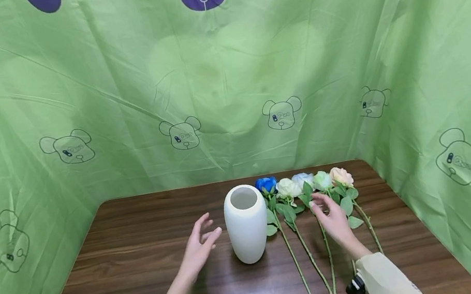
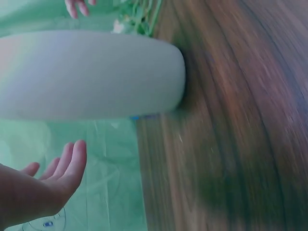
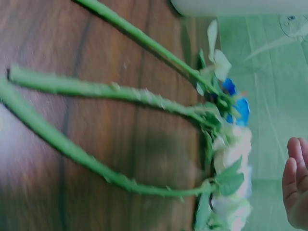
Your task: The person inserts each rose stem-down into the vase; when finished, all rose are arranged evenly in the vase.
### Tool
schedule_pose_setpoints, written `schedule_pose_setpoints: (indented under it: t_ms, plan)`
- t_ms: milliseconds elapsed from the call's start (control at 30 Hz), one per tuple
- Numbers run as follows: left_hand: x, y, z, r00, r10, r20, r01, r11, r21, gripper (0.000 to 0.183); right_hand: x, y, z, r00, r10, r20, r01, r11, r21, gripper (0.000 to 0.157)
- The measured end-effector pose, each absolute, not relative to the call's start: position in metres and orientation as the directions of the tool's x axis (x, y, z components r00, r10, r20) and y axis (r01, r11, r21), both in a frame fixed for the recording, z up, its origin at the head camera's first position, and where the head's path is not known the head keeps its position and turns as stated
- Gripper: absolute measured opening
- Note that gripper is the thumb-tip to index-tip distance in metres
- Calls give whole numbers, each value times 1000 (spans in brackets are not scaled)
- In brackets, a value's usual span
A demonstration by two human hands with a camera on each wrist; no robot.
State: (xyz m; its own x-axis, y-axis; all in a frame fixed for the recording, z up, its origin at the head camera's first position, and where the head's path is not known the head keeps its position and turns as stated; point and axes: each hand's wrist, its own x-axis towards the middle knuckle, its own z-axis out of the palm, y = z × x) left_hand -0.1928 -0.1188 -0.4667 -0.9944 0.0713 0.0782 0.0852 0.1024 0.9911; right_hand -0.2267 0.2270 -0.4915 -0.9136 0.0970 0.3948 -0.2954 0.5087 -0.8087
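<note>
Vase [image 1: 247,229] upright on table [image 1: 142,263], flowers [image 1: 288,188] lying beside it. Left hand [image 1: 198,251] loosely spread, empty, near vase; right hand [image 1: 335,218] relaxed, empty, over flowers. Seemingly reaching step; next move likely calls for light pinch.

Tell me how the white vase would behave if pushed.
The white vase would probably tip if pushed high up, being tall and narrowing toward the bottom. Its sides look smooth, so a grip might slip; being rounded, it could roll once toppled.
</note>
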Motion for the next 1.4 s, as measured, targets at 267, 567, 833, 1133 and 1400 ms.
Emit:
schedule_pose_setpoints:
  t_ms: [267,567,833,1133,1400]
  plan:
    - [-192,-103,-460,-989,135,-54,-34,150,988,66,-226,205,-508,-956,58,286,-221,497,-839,24]
    - [-189,-99,-454,-972,201,-125,-91,170,981,67,-222,185,-527,-974,-26,226,-202,554,-808,25]
    - [-192,-99,-463,-964,230,-137,-93,192,977,65,-222,174,-545,-981,-76,179,-186,634,-751,33]
    - [-193,-99,-463,-961,237,-142,-97,192,977,63,-220,166,-557,-992,-21,123,-99,731,-675,42]
    - [-192,-99,-463,-960,239,-144,-100,189,977,64,-222,166,-562,-985,-35,171,-142,734,-665,42]
